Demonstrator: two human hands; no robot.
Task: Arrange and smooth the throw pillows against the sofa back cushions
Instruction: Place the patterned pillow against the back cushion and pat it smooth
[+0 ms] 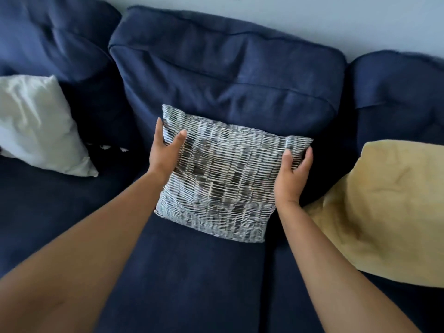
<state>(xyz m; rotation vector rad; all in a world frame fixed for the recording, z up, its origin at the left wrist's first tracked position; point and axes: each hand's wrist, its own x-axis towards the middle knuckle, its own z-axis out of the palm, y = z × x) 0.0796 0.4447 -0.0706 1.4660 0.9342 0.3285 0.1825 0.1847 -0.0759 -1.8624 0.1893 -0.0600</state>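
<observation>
A black-and-white patterned throw pillow (225,174) leans against the middle navy back cushion (228,70) of the sofa, its lower edge on the seat. My left hand (165,152) grips its left edge, thumb on the front. My right hand (294,175) grips its right edge near the upper corner. A white pillow (40,126) rests against the left back cushion (52,37). A yellow pillow (389,210) lies at the right, against the right back cushion (398,85).
The navy seat cushion (192,272) stretches out below the patterned pillow. A pale wall (312,18) runs behind the sofa. A small dark patterned item (108,146) peeks out beside the white pillow.
</observation>
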